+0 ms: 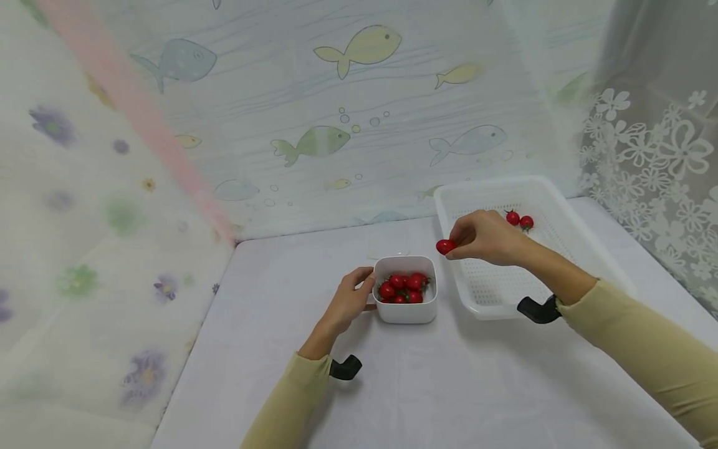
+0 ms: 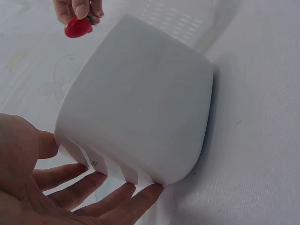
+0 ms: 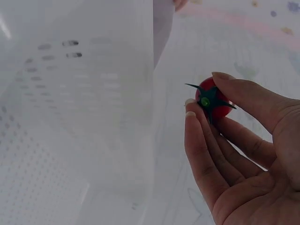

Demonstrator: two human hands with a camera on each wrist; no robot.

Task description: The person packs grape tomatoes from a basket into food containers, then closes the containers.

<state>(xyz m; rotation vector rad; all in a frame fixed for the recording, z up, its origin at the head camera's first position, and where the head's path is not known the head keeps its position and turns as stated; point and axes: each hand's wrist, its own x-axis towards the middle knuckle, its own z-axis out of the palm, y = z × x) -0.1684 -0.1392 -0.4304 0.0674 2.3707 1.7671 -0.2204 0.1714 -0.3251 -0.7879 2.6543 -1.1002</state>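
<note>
My right hand pinches a red cherry tomato by thumb and fingertips, above the left rim of a white perforated basket. In the right wrist view the green calyx of the tomato shows. My left hand holds the left side of a small white box, which stands on the table with several cherry tomatoes inside. Up close in the left wrist view, the fingertips touch the wall of the box, and the thumb lies near its edge.
Two cherry tomatoes lie in the far part of the basket. A white cloth covers the table. Fish-printed sheeting hangs behind it, flowered sheeting at left, and a lace curtain at right.
</note>
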